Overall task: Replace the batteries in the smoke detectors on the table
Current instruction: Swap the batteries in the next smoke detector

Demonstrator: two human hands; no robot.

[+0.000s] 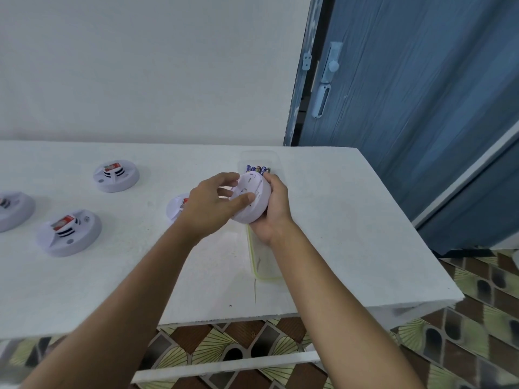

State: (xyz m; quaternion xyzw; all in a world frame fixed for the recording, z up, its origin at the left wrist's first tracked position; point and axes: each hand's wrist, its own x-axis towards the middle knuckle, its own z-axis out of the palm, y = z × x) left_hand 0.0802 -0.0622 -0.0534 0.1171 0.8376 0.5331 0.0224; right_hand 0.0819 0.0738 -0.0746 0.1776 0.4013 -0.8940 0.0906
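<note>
Both hands are on one smoke detector [252, 204], held above the counter [351, 220], right of centre. Right hand [273, 211] grips it from the right and below, fingers wrapped round the rim. Left hand [209, 206] grips it too: thumb on the face, fingers curled at the upper edge. Batteries [257, 169] are just behind, in a clear tray [261, 157]. Spare detectors are on the counter to the left: far one [116, 175], near one [68, 233], edge one [11, 210], and a fourth [175, 206] half hidden by the left hand.
</note>
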